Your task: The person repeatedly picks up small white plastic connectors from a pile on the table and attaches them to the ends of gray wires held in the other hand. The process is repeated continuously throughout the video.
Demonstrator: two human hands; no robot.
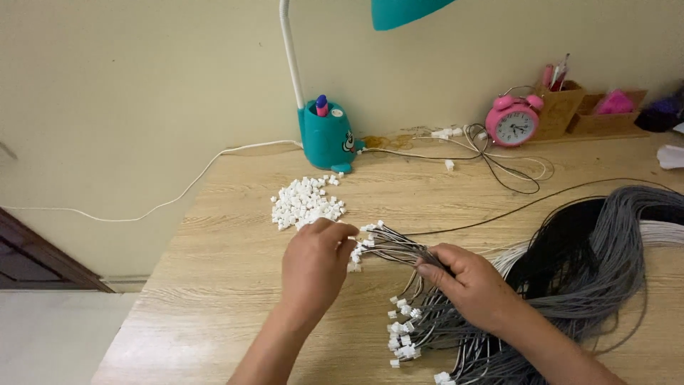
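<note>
Between the two hands, a fanned bunch of thin wires (395, 246) tipped with small white connectors is held: the right hand (474, 285) has its fingers clamped on the bunch, while the left hand (313, 264) has its fingers pinched together at the wire tips. At 12 o'clock from the left hand a heap of white connectors (306, 202) lies on the wooden surface (214, 285). Farther out stand a teal lamp (326, 135) at 12 o'clock and a pink alarm clock (513, 122) at 2 o'clock, with grey and black wire bundles (605, 249) at 3 o'clock.
</note>
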